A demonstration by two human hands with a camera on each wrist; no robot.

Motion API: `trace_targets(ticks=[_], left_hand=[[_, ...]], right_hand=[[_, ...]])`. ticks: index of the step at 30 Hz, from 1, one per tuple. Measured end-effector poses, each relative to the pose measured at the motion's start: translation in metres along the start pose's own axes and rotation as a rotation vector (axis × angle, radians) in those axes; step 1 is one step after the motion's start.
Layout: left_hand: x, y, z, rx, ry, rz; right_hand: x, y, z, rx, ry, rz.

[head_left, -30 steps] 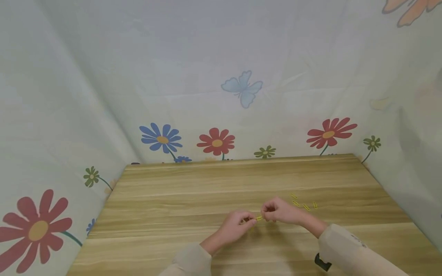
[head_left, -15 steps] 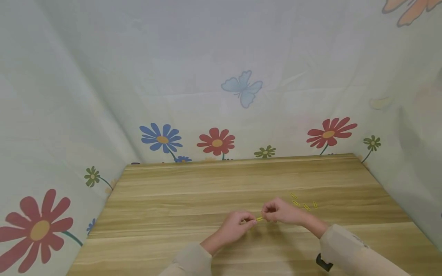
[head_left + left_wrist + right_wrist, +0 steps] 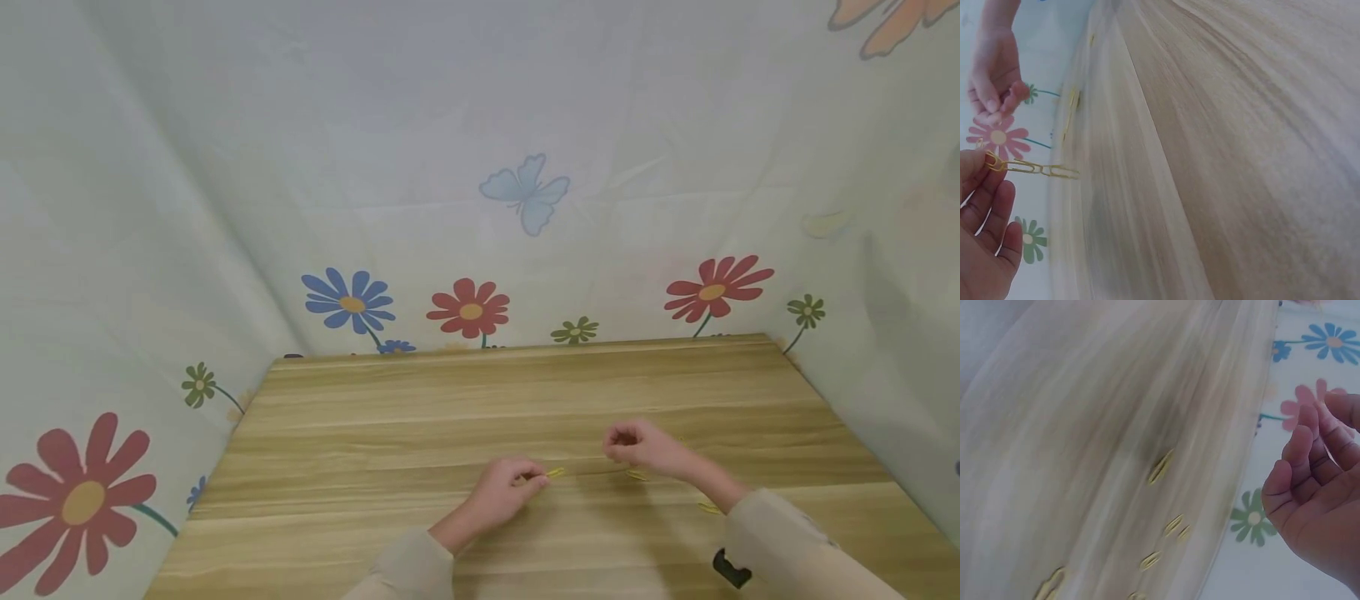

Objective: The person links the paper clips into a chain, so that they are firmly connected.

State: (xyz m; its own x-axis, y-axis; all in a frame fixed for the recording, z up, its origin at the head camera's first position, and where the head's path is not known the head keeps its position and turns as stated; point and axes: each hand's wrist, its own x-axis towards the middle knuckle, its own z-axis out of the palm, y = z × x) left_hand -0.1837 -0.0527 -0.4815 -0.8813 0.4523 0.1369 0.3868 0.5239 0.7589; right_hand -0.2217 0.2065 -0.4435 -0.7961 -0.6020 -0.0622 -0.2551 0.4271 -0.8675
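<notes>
Near the middle of the table, my left hand (image 3: 504, 493) pinches a short chain of linked yellow paper clips (image 3: 1024, 166) between thumb and fingertips. The chain's free end hangs down toward the wood in the left wrist view. To the right, my right hand (image 3: 651, 450) hovers above the table, its fingers loosely curled and nothing visible between them. Below it lies a loose yellow paper clip (image 3: 637, 475), and another paper clip (image 3: 708, 507) sits beside the right forearm. Most other loose clips are hidden behind that hand in the head view.
Several loose paper clips (image 3: 1150, 560) lie scattered on the wood-grain table (image 3: 420, 400) in the right wrist view. A flowered white cloth (image 3: 405, 167) stands behind the table and at its sides. Something black (image 3: 731, 568) shows under the right sleeve.
My right hand has let go of the chain and moved right, over the loose clips. The left hand stays nearly in place, still holding the chain.
</notes>
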Motion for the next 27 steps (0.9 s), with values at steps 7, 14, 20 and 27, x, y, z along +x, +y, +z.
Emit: trace_targets(ticks=[7, 14, 20, 27], left_hand=[[-0.001, -0.004, -0.001, 0.008, 0.02, 0.023], [-0.001, -0.007, -0.001, 0.013, 0.024, 0.012], [-0.002, -0.007, -0.002, 0.009, 0.025, 0.023], [-0.001, -0.007, -0.001, 0.025, 0.024, 0.025]], right_hand=[[-0.013, 0.02, -0.009, -0.089, 0.064, -0.007], [-0.019, 0.044, -0.008, -0.224, 0.141, 0.073], [-0.023, 0.056, -0.004, -0.294, 0.184, 0.095], [-0.026, 0.06, 0.001, -0.338, 0.214, 0.121]])
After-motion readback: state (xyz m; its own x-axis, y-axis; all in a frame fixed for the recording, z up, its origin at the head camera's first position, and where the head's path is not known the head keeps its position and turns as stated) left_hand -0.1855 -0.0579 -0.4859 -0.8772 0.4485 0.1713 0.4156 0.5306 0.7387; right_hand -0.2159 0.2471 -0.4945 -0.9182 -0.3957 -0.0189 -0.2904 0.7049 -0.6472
